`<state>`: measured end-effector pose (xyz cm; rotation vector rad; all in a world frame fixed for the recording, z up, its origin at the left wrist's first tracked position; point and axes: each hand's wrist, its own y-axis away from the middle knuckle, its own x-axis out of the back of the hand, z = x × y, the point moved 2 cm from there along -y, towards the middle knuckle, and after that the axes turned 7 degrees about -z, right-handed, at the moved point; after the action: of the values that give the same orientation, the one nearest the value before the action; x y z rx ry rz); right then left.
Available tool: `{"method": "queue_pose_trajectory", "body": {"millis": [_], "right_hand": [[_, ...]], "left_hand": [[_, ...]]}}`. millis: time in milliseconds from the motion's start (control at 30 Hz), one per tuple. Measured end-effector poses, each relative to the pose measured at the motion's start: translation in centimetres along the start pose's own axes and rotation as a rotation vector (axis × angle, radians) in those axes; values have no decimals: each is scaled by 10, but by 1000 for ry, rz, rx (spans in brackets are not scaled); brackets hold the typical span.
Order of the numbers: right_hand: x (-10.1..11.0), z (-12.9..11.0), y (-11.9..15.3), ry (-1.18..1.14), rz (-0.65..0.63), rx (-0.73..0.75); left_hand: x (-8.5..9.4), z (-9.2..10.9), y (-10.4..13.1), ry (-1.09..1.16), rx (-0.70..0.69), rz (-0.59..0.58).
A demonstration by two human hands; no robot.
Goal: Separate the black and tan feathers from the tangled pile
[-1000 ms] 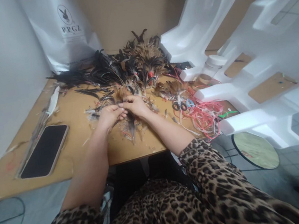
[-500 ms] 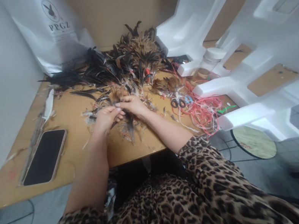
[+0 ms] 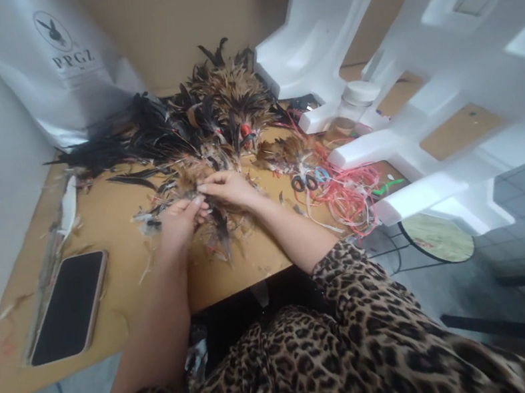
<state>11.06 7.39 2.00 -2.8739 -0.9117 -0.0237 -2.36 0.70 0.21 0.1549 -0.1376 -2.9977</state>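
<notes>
Left hand and right hand nearly meet, fingertips pinched narrow on brown feathers just beyond (the exact grip is blurred); a slack pinch could spill them among loose feathers between the wrists.

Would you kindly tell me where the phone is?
In the head view, the phone lies on the table, left of the left hand and nearer than the white feather.

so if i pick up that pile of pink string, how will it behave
The pink string is probably floppy and light, since its thin strands lie in loose loops. It would likely lift as one tangle, because the loops cross. Pushed, some may slip off the table, its edge being near.
</notes>
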Motion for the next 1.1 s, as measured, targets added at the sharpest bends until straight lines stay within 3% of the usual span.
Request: {"method": "queue_pose_trajectory", "body": {"millis": [233, 400, 533, 633, 767, 900, 1100], "right_hand": [[71, -9, 1, 759, 270, -161], [75, -10, 9, 1012, 267, -412], [70, -9, 8, 1088, 257, -465], [67, -11, 5, 987, 263, -303], [59, -14, 2, 549, 182, -102], [39, -10, 2, 167, -29, -177], [18, -3, 7, -6, -308, -235]], "left_hand": [[-6, 5, 4, 151, 42, 57], [-6, 3, 3, 179, 12, 73], [-9, 1, 3, 164, 6, 70], [-11, -3, 2, 153, -14, 69], [-12, -6, 0, 134, -85, 64], [-13, 0, 4, 39, -146, 63], [-10, 8, 7, -80, -138, -30]]}}
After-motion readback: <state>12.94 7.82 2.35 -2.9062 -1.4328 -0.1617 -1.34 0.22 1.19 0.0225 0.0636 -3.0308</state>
